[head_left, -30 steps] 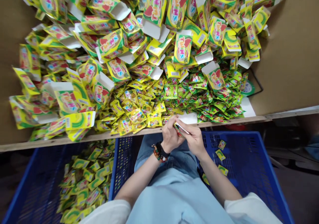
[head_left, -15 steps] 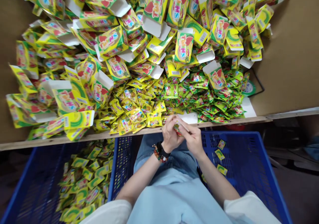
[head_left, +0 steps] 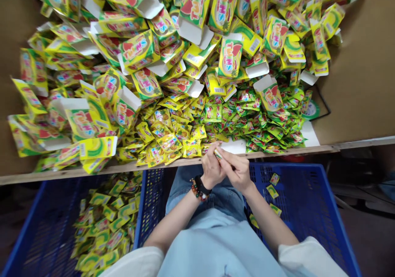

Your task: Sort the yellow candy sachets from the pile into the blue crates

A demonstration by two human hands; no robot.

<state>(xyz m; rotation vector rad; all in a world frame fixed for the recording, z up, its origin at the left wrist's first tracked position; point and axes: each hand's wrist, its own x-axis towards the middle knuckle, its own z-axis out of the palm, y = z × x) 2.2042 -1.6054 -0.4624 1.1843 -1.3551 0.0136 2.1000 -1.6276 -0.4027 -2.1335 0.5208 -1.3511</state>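
Just in front of the table's wooden edge, my left hand [head_left: 212, 168] and my right hand [head_left: 237, 171] meet around one small candy box [head_left: 218, 154]. Only a narrow strip of the box shows between the fingers; the rest is hidden. Both hands are closed on it, the right thumb and fingers pressing at its upper end. Beyond them lie a heap of yellow candy sachets [head_left: 168, 142] and a heap of green candy sachets [head_left: 268, 131]. Behind these rises a big pile of printed, open-flapped boxes [head_left: 138, 49].
Under the table edge [head_left: 123, 169], a left blue crate [head_left: 46, 215] holds many closed boxes [head_left: 103, 223]. A right blue crate [head_left: 311, 211] has several boxes in it. A green tape roll [head_left: 309, 109] lies by the right cardboard wall [head_left: 358, 75].
The white flap that stood up at the box's end has gone down beneath my right fingers. My right hand has closed further over the box. The piles look the same.
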